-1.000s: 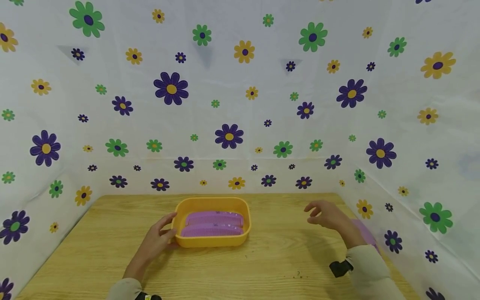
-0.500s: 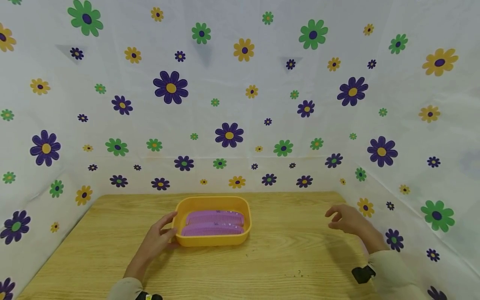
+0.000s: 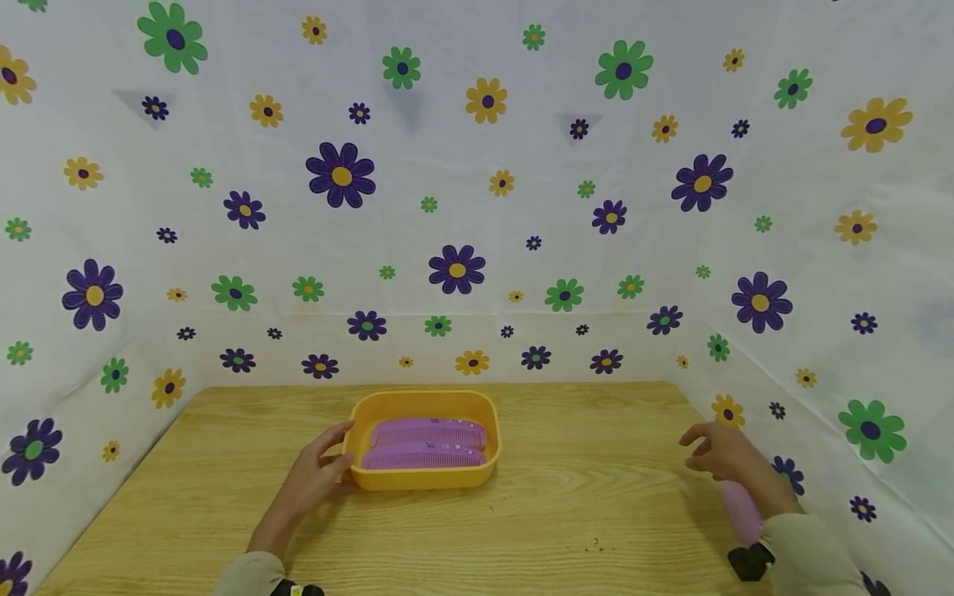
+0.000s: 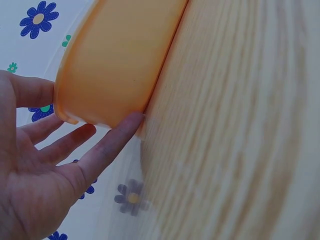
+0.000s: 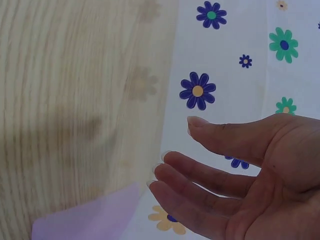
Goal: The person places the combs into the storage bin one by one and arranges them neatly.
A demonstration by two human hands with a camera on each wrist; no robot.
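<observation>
A yellow plastic basin (image 3: 425, 478) stands on the table with purple combs inside. One comb (image 3: 432, 429) lies at the back and another comb (image 3: 425, 455) in front of it, teeth facing the near side. My left hand (image 3: 309, 480) rests against the basin's left end, its fingers spread along the wall; in the left wrist view one fingertip (image 4: 132, 120) touches low on the wall. My right hand (image 3: 726, 459) hovers near the table's right edge, fingers loosely bent, holding nothing. Below its wrist lies a flat light-purple piece (image 3: 741, 511), partly hidden by the arm.
The wood-grain table (image 3: 566, 497) is enclosed at the back and both sides by white flower-print cloth (image 3: 477, 207). A few small dark specks (image 3: 595, 544) lie on the tabletop at the near right.
My right hand has moved right, away from the basin, toward the side cloth, its arm passing over the purple piece. My left hand and the basin have stayed in place.
</observation>
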